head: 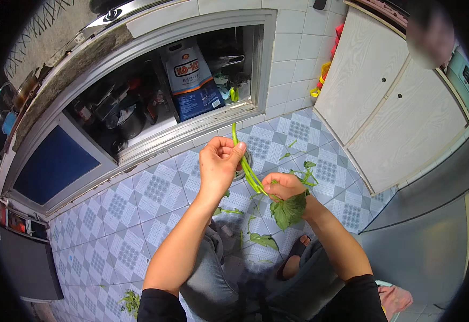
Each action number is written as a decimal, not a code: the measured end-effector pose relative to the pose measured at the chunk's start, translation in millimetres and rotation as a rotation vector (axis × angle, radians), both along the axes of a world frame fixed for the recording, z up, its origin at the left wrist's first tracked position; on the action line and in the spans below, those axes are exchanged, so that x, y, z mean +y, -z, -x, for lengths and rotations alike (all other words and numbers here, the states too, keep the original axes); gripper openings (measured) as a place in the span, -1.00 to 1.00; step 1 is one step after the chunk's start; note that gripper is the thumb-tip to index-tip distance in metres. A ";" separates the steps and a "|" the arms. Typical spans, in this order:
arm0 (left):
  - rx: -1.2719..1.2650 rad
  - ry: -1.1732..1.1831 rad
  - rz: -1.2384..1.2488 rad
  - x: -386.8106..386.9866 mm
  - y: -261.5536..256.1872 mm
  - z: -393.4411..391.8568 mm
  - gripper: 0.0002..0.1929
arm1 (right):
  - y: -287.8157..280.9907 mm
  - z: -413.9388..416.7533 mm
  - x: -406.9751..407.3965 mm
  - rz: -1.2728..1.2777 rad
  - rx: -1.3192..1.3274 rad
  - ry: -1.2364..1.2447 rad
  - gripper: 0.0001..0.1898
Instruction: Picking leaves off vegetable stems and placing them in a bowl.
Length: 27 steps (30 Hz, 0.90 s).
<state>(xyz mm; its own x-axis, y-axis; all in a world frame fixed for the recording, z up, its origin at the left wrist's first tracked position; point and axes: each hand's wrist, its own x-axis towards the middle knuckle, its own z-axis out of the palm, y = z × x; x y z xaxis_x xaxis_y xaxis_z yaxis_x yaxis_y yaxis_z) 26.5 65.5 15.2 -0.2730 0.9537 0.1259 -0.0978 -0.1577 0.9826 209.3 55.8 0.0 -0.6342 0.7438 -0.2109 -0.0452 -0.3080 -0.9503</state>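
Note:
My left hand pinches a small bundle of long green stems between thumb and fingers, and the stem ends stick out above it. The lower ends run to my right hand, whose fingers close on them. From beneath that hand hangs a broad green leaf, joined to the stems as far as I can tell. Behind the stems a round container stands on the floor, mostly hidden by my left hand. Leafy scraps and cut stem pieces lie on the tiles between my feet.
A patterned tile floor spreads below me. Ahead is an open low cupboard holding a printed bag and a dark pot. White cabinet doors stand at right, above a grey appliance. More greens lie lower left.

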 end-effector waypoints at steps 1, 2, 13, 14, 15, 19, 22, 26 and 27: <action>0.000 0.002 -0.001 0.8 1.5 0.0 -0.81 | 2.1 -0.3 0.6 -0.001 0.000 0.002 -0.91; -0.004 -0.003 0.011 1.9 3.6 0.0 -0.81 | 4.2 -0.6 1.2 0.035 0.044 -0.017 -0.92; -0.334 -0.228 0.218 19.8 13.7 45.7 -0.76 | 5.1 6.6 -12.0 -0.063 0.278 0.225 -0.89; -0.329 -0.250 0.235 19.3 14.7 53.0 -0.77 | 1.8 3.5 -9.2 0.095 0.480 0.161 -0.89; -0.328 -0.255 0.252 20.5 15.6 52.3 -0.77 | -1.3 -2.4 -6.4 0.247 0.674 0.109 -0.88; -0.261 -0.150 0.203 15.2 15.6 39.9 -0.78 | -4.3 -0.6 12.3 0.366 0.770 -0.013 -0.88; -0.306 -0.057 0.176 16.9 19.6 39.5 -0.79 | -8.7 8.5 24.4 0.307 0.825 -0.072 -0.90; -0.273 -0.030 0.165 13.0 21.7 36.9 -0.80 | -21.6 20.6 26.3 0.231 0.884 -0.154 -0.90; -0.279 -0.029 0.173 13.3 24.4 36.9 -0.80 | -25.5 22.1 25.1 0.218 0.892 -0.160 -0.89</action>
